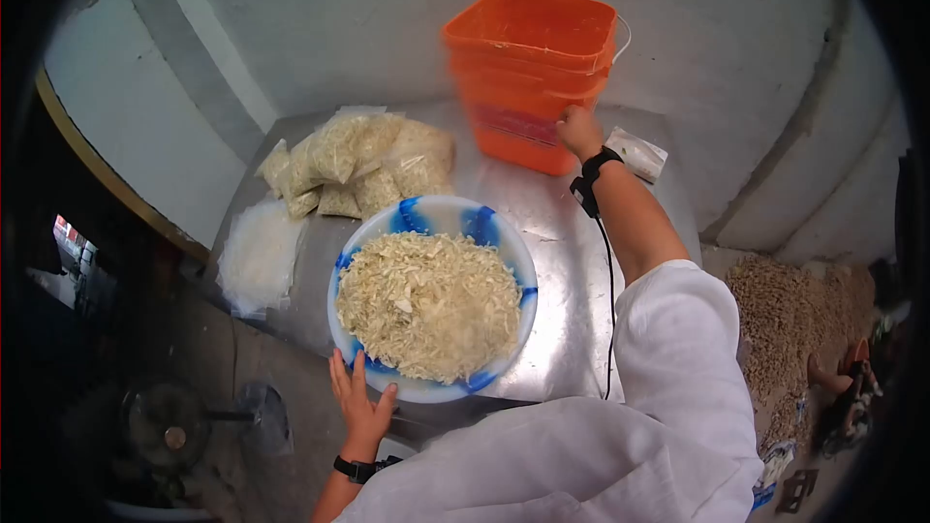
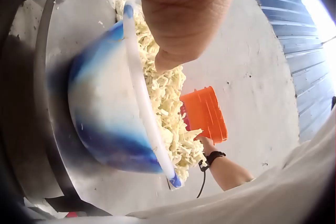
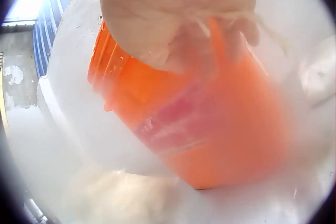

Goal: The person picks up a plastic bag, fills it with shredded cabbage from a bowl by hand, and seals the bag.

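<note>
A blue and white basin (image 1: 523,334) heaped with pale, shredded pieces (image 1: 436,305) stands at the table's front edge. My left hand (image 1: 363,407) rests at its near-left rim, fingers spread and mostly straight. In the left wrist view, that hand hangs close over the rim and the shreds. Behind the basin to the right stands a square orange bucket (image 1: 523,77) with a purple-pink label and a thin white handle (image 1: 627,39). My right hand (image 1: 581,131) grips the bucket at its near right side, fingers curled; the right wrist view is blurred there.
Filled clear bags (image 1: 358,155) are piled at the back left of the metal table (image 1: 562,281). A stack of flat plastic bags (image 1: 260,257) lies in front of them. A white packet (image 1: 636,155) sits right of the bucket. A black cable (image 1: 610,310) trails from my right wrist.
</note>
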`<state>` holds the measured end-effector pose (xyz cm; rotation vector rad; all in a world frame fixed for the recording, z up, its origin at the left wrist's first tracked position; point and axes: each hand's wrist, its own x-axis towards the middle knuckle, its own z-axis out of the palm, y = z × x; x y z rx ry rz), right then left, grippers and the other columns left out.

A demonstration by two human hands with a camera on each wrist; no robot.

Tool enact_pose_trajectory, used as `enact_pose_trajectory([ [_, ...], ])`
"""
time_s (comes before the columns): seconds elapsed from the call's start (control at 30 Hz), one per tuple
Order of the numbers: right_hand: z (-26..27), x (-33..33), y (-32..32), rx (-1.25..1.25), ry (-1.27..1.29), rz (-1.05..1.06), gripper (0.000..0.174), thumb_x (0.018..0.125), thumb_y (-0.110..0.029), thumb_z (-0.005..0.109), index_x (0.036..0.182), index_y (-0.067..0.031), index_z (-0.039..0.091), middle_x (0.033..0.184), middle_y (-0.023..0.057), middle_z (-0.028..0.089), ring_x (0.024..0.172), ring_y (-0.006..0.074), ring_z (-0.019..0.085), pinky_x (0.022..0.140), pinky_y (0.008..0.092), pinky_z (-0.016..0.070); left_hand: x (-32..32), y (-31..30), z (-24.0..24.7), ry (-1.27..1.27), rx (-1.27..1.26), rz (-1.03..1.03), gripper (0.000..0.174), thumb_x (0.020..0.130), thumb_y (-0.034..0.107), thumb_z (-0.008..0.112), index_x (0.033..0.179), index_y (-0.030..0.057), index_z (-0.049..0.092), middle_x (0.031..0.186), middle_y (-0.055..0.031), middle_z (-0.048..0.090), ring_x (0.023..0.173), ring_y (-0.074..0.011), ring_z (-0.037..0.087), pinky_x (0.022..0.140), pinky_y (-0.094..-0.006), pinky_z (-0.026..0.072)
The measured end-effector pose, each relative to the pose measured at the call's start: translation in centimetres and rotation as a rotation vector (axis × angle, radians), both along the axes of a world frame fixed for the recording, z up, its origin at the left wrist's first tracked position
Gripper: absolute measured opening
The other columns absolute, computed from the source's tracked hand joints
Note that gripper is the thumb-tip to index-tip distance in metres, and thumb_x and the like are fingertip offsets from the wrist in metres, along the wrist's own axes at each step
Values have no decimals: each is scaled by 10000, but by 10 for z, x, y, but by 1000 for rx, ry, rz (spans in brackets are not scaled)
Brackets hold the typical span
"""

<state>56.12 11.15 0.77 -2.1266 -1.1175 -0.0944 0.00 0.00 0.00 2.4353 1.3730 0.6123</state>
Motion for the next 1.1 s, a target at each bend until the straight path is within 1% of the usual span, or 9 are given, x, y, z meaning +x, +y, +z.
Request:
enact_pose_trajectory([
  [0.2, -3, 19, 6, -187, 44, -201, 283, 724, -274, 599, 855, -33, 667, 905, 202, 641, 892, 350, 614, 781, 421, 486, -4, -5, -3, -56, -3, 42, 645, 763, 249, 651, 1323, 59, 391, 1438, -234, 173, 1320, -407, 173, 1044, -479, 196],
  [0.3, 2, 0, -10, -47, 74, -327, 286, 697, -312, 632, 721, -28, 658, 776, 199, 634, 782, 364, 611, 691, 434, 488, -10, -10, 6, -66, -49, 65, 634, 771, 212, 643, 1322, 40, 382, 1436, -233, 176, 1317, -404, 182, 1043, -468, 210],
  [0.43, 11, -15, -25, 110, -236, -209, 277, 689, -321, 676, 672, -49, 634, 734, 132, 618, 723, 328, 596, 684, 420, 487, -17, -8, -6, -215, -83, 115, 636, 772, 187, 641, 1323, 19, 369, 1439, -214, 180, 1318, -381, 197, 1043, -446, 224],
  [0.5, 25, -28, -36, 185, -451, 65, 271, 690, -284, 683, 585, -57, 578, 699, 112, 599, 690, 294, 570, 641, 383, 472, -18, -7, -6, -216, -87, 137, 632, 776, 182, 637, 1322, 15, 367, 1441, -206, 183, 1319, -372, 203, 1043, -439, 229],
  [0.63, 41, -48, -45, 132, -240, 175, 245, 689, -252, 687, 597, -71, 550, 708, 81, 589, 709, 268, 545, 624, 365, 447, -16, -7, -4, -222, -84, 154, 612, 793, 167, 621, 1326, 16, 362, 1447, -191, 178, 1317, -351, 222, 1041, -428, 243],
  [0.8, 97, -69, -28, 598, -579, 141, 246, 692, -269, 697, 849, -97, 616, 792, 60, 608, 939, 265, 543, 825, 440, 420, -14, -3, -4, -322, -75, 121, 618, 818, 191, 599, 1343, 11, 329, 1447, -179, 179, 1296, -316, 285, 1039, -390, 259],
  [0.9, 119, -72, -1, 418, -602, -54, 282, 706, -266, 683, 930, -102, 633, 850, 60, 636, 1040, 281, 523, 937, 582, 327, -13, 0, -3, -295, -81, 125, 608, 822, 208, 601, 1338, 16, 343, 1447, -178, 187, 1298, -315, 282, 1041, -386, 251],
  [0.97, 138, -81, 3, -199, -220, 17, 276, 712, -253, 665, 934, -90, 648, 903, 51, 649, 1076, 289, 515, 940, 692, 248, -16, 2, -4, -181, -6, 109, 595, 819, 209, 606, 1329, 20, 364, 1444, -180, 202, 1300, -314, 277, 1040, -388, 247],
  [1.1, 139, -98, -1, -335, -262, 87, 224, 705, -234, 655, 871, -83, 658, 917, 66, 648, 1045, 299, 526, 916, 725, 230, -10, 0, -4, -241, -49, 98, 589, 813, 218, 617, 1317, 22, 386, 1441, -181, 214, 1300, -316, 276, 1035, -391, 251],
])
